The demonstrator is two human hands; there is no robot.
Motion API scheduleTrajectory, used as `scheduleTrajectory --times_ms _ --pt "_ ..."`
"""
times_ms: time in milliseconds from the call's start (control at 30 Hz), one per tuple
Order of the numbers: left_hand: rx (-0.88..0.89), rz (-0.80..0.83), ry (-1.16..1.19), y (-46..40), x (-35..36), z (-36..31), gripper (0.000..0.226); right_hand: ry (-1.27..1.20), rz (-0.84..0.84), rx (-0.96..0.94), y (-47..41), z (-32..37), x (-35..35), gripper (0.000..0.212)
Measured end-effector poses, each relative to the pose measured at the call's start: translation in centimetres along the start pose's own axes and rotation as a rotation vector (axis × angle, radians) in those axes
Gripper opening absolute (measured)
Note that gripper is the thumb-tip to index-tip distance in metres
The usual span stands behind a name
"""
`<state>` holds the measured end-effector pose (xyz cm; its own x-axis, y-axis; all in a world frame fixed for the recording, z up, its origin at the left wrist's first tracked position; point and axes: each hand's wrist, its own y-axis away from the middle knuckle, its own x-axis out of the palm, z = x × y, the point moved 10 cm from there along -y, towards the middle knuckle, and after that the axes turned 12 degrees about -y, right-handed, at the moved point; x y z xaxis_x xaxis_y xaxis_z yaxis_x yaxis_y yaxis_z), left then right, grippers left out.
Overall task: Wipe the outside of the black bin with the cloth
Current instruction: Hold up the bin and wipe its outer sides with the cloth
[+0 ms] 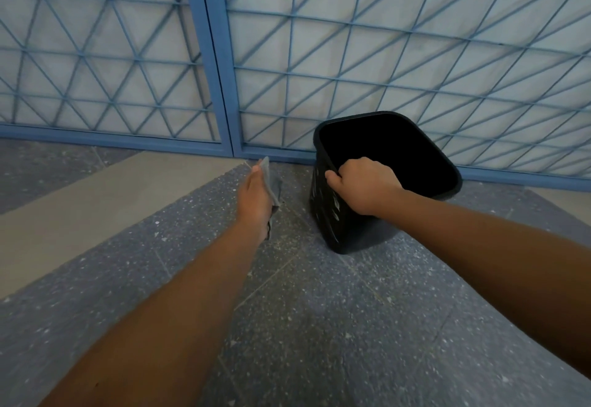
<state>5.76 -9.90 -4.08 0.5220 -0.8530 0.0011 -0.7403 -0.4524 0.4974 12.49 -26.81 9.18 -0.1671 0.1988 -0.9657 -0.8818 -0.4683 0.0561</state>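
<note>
The black bin (339, 224) stands on the floor, tilted, its open top facing up, close to the blue door. My right hand (361, 187) grips its near left rim, fingers curled over the edge. To the left of the bin my left hand (254, 202) holds a grey cloth (271, 187), which lies along the palm and hangs down past the wrist. The cloth is a short gap away from the bin's left side and does not touch it.
Blue metal door panels (220, 87) with a diagonal grille rise just behind the bin. The floor is dark speckled stone (303, 326) with a pale beige strip (80, 208) on the left.
</note>
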Motion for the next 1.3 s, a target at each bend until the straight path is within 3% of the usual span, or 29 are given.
scheduleTrajectory --times_ms 200,300,400,467,533,633,733,867,1000,1100,1200,1300 --pt "-0.032 0.003 0.014 -0.8 -0.6 0.5 0.064 -0.275 0.027 0.169 -2.8 -1.8 0.3 0.06" --pt "-0.018 -0.01 0.006 -0.7 -0.5 0.3 0.061 -0.385 0.046 0.156 -2.0 -2.7 -0.6 0.056" --pt "0.032 0.061 0.035 -0.4 1.4 0.0 0.058 -0.337 0.045 0.09 0.3 -3.8 -1.2 0.05" --pt "0.065 0.077 0.041 0.3 2.7 -0.4 0.054 -0.245 -0.033 0.086 1.9 -5.0 -1.8 0.05" --pt "0.101 0.075 0.066 0.7 3.9 -1.0 0.051 -0.138 -0.215 0.088 2.8 -6.3 -3.7 0.044" --pt "0.123 0.073 0.081 1.1 5.1 -1.8 0.053 -0.044 -0.375 0.241 3.0 -9.6 -5.9 0.045" --pt "0.19 0.09 0.05 1.1 6.1 -2.7 0.051 -0.036 -0.348 0.445 2.6 -12.8 -6.0 0.064" --pt "0.238 0.096 0.004 1.3 6.4 -3.1 0.051 -0.148 -0.271 0.573 2.0 -15.4 -4.5 0.061" --pt "0.269 0.125 0.03 1.7 7.6 -3.7 0.051 -0.269 -0.259 0.609 1.9 -16.4 -3.5 0.044" --pt "0.261 0.158 0.068 1.9 9.1 -3.2 0.051 -0.328 -0.276 0.618 1.7 -17.0 -3.4 0.052" --pt "0.222 0.166 0.133 1.3 9.6 -2.3 0.065 -0.376 -0.303 0.62 1.5 -17.3 -3.1 0.057" --pt "0.179 0.172 0.235 1.5 10.2 -2.0 0.056 -0.41 -0.322 0.605 1.1 -17.8 -2.8 0.058"
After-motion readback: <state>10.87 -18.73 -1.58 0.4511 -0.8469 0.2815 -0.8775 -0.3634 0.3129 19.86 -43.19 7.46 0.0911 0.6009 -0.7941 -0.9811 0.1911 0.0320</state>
